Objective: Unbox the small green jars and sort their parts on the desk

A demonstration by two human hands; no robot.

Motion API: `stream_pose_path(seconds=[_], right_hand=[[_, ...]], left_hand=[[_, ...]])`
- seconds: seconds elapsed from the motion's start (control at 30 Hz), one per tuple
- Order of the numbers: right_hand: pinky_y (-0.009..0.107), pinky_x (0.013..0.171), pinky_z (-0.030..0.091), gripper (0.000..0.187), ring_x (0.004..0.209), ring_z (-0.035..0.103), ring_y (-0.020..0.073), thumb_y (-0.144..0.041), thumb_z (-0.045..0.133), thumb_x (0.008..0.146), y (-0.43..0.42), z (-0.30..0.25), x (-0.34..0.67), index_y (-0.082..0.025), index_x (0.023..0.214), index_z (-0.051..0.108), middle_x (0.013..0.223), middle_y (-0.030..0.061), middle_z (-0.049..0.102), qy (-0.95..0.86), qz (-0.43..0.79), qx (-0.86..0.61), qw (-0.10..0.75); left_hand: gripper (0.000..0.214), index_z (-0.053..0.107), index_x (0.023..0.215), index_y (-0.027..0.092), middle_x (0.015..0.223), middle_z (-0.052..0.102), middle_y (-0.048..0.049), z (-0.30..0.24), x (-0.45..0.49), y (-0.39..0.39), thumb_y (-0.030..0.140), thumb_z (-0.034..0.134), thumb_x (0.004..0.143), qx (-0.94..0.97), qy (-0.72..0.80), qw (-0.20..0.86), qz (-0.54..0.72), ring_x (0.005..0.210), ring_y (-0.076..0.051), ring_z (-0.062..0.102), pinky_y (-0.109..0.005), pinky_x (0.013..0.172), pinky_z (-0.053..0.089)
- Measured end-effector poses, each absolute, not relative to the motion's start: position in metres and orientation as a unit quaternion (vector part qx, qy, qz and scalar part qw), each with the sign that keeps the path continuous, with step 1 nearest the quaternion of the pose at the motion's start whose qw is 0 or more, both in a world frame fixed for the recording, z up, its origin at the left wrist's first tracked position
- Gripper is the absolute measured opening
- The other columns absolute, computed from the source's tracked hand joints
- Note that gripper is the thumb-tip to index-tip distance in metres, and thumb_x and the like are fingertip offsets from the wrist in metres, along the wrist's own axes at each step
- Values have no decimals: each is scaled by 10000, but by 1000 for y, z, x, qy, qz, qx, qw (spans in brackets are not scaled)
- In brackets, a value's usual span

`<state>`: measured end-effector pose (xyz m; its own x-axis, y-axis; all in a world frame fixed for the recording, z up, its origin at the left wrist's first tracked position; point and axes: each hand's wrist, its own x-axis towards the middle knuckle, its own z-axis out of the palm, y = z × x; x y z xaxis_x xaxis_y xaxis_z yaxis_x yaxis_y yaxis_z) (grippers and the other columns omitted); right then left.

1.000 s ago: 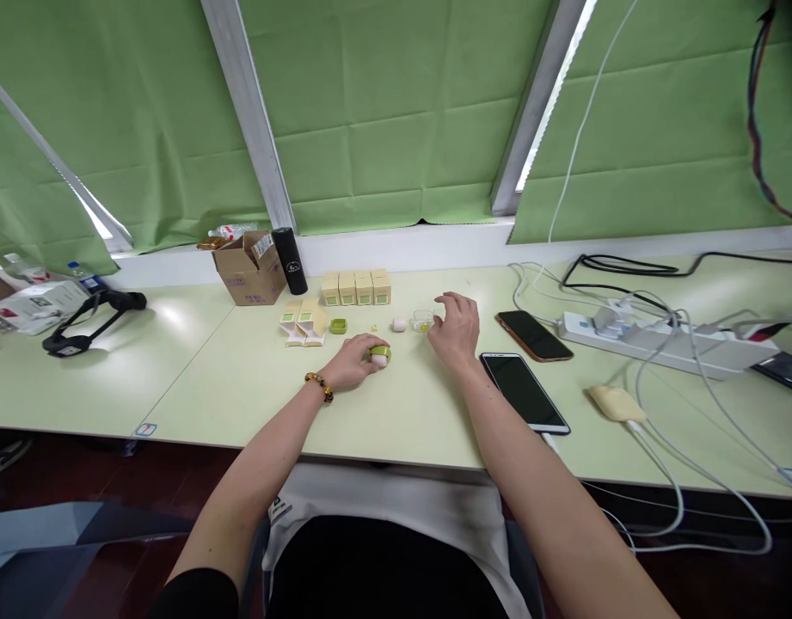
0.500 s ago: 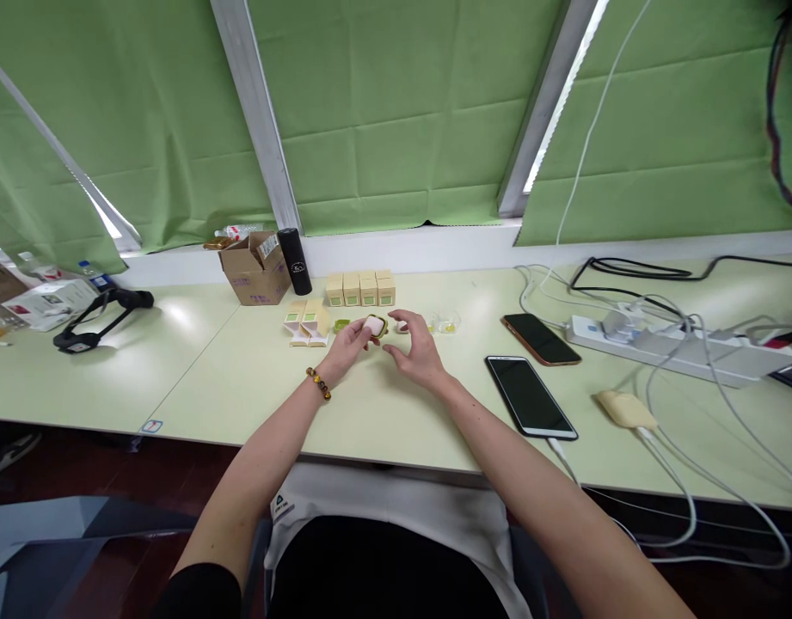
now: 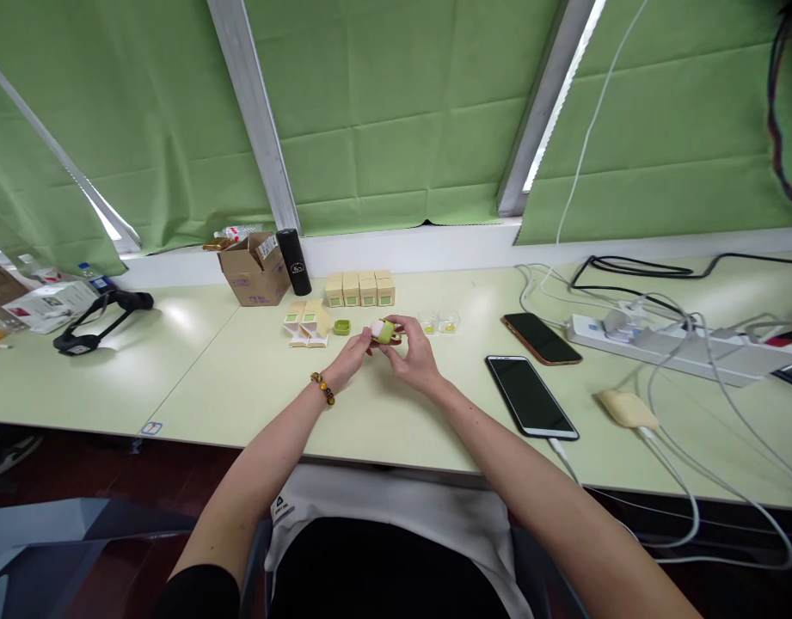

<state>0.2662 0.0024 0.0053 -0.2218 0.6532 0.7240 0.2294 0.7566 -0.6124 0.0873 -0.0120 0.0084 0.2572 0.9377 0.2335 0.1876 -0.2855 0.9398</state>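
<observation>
A small white, rounded block (image 3: pixel 376 327) with a green shell (image 3: pixel 386 332) around its right side is held between both hands over the table. My left hand (image 3: pixel 350 359) has its fingers closed at the white end; a beaded bracelet (image 3: pixel 322 388) circles that wrist. On the green side, the thumb and fingers of my right hand (image 3: pixel 416 354) grip the shell. Left of the hands lies a loose green square piece (image 3: pixel 342 327), which looks hollow. Two clear containers (image 3: pixel 448 323) with yellow-green bits inside sit beyond my right hand.
Several small beige boxes (image 3: pixel 360 290) stand in a row behind. Opened boxes (image 3: pixel 306 324) lie at their left. A cardboard box (image 3: pixel 257 271) and black cylinder (image 3: pixel 294 262) stand farther back. Two phones (image 3: pixel 531 395), a power strip (image 3: pixel 660 346) and cables occupy the right side.
My right hand has moved left and closed on the green shell. The held piece has turned and shifted slightly right, showing more green. The loose green piece is now less covered.
</observation>
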Motion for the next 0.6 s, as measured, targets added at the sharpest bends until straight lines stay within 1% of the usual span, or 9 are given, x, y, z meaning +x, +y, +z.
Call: stream_pose_path(seconds=[0.07, 0.13, 0.2, 0.27, 0.37, 0.47, 0.53, 0.6], right_hand=[[505, 1002, 559, 414, 1174, 634, 301, -327, 668, 896, 2, 7, 267, -256, 1292, 570, 1278, 119, 661, -751, 204, -286, 559], [505, 1025, 545, 408, 1172, 640, 296, -359, 664, 919, 1, 9, 267, -253, 1304, 579, 1293, 122, 666, -741, 227, -282, 566], [495, 1038, 540, 419, 1167, 651, 286, -419, 660, 948, 0, 11, 266, -258, 1326, 582, 1303, 122, 677, -727, 269, -277, 568], [474, 1028, 552, 466, 1126, 674, 265, -496, 668, 958, -1, 12, 264, -269, 1352, 569, 1258, 111, 700, -702, 332, -272, 569], [435, 949, 584, 529, 969, 699, 224, -596, 697, 929, -1, 11, 262, -280, 1326, 547, 1088, 66, 732, -658, 435, -249, 562], [390, 815, 591, 530, 765, 650, 178, -661, 707, 897, 3, 8, 260, -274, 1234, 574, 926, 16, 711, -632, 497, -234, 547], [365, 748, 579, 527, 695, 612, 158, -676, 708, 886, 6, 7, 259, -269, 1205, 606, 882, 2, 688, -621, 523, -230, 537], [347, 708, 570, 522, 709, 628, 158, -679, 704, 885, 9, 7, 258, -268, 1200, 637, 921, 16, 697, -611, 548, -221, 528]], left_hand=[[696, 715, 1259, 180, 1245, 767, -141, 13, 87, -14, 714, 323, 1046, 675, 430, 390, 455, 1177, -277, 676, -418, 988, 513], [591, 660, 1321, 197, 1302, 734, -131, 17, 86, -16, 646, 382, 1057, 673, 435, 341, 491, 1207, -266, 659, -416, 1024, 509], [475, 600, 1372, 219, 1354, 695, -121, 20, 84, -19, 543, 441, 1063, 675, 443, 274, 522, 1257, -261, 629, -424, 1056, 499], [408, 567, 1389, 238, 1386, 662, -121, 23, 83, -23, 442, 518, 1040, 693, 452, 189, 528, 1319, -272, 577, -446, 1072, 491], [425, 561, 1393, 250, 1421, 602, -135, 25, 84, -28, 353, 617, 984, 730, 456, 77, 503, 1374, -288, 510, -470, 1087, 492], [405, 589, 1380, 255, 1402, 561, -140, 23, 86, -29, 325, 628, 983, 748, 446, 36, 491, 1357, -282, 529, -477, 1117, 493], [368, 621, 1357, 257, 1349, 574, -132, 20, 87, -27, 318, 618, 995, 752, 436, 29, 493, 1313, -273, 562, -473, 1125, 496], [352, 640, 1352, 258, 1304, 593, -124, 16, 86, -25, 314, 602, 1007, 753, 433, 21, 494, 1267, -266, 587, -468, 1117, 505]])
